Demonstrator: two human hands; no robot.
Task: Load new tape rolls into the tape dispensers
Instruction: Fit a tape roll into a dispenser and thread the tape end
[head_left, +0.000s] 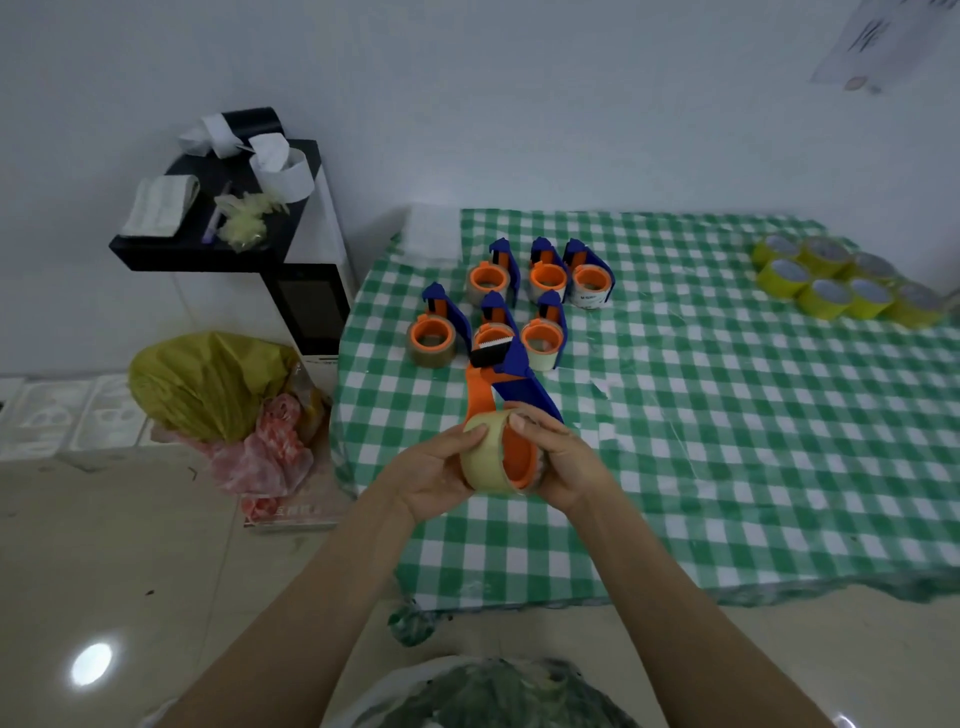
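The left hand (441, 467) was curled round the roll (485, 462), thumb on its top edge. The roll sat over the dispenser's (511, 379) orange hub (519, 457) (whether fully seated, I could not tell). The dispenser's long axis ran away from both hands, blade end farthest. The right hand (563, 462) clasped the hub side, fingers wrapped over it. Loaded dispensers (543, 280) stood just beyond the blade. Open bench (727, 467) lay right of the right hand.

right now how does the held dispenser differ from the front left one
The held dispenser is lifted in the left hand and right hand; the front-left dispenser stands untouched on the cloth. The held tape roll is pale cream, the other's brownish. Both are blue with orange hubs.
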